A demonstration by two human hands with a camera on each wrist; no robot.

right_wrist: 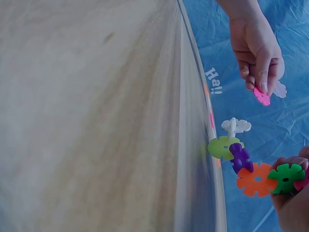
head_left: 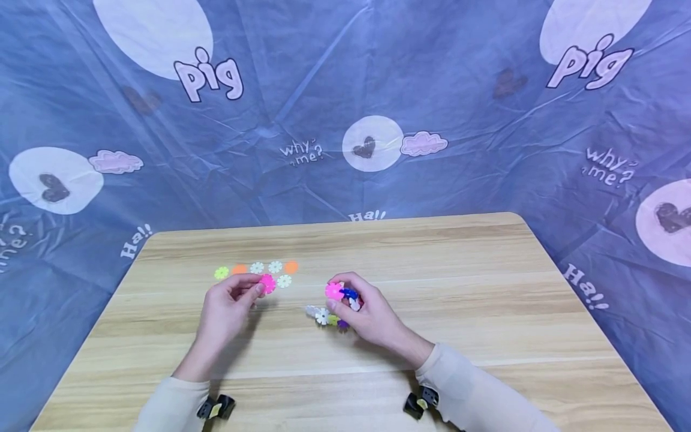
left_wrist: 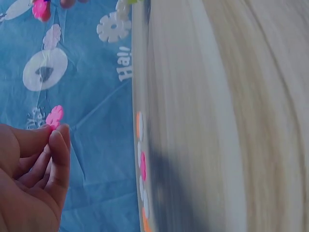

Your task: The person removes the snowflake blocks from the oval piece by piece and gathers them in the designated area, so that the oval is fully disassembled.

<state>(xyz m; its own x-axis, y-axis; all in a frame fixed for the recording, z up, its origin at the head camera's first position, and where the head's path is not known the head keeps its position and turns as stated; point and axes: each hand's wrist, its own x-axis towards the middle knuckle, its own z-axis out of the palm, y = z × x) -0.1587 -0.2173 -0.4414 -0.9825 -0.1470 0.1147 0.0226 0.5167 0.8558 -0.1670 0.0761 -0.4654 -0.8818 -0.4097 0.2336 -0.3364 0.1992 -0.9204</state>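
Between its thumb and fingertips, my left hand (head_left: 229,309) pinches a bright pink notched plastic disc (head_left: 268,284), shaped like a flower. The left wrist view shows the same pink disc (left_wrist: 55,116) held up edge-on. A chain of interlocked discs is held by my right hand (head_left: 375,315), with a pink disc (head_left: 335,291) and a blue one (head_left: 349,293) near its fingertips. In the right wrist view, white (right_wrist: 236,126), lime (right_wrist: 220,148), purple (right_wrist: 240,158), orange (right_wrist: 255,180) and green discs (right_wrist: 286,178) hang along this chain. The two hands are apart.
Loose discs lie flat beyond the left hand: a lime one (head_left: 222,273), orange ones (head_left: 291,267) and pale ones (head_left: 275,267). In the left wrist view, a pink disc (left_wrist: 143,166) lies among them. A blue printed cloth (head_left: 318,84) hangs behind the wooden table (head_left: 459,258).
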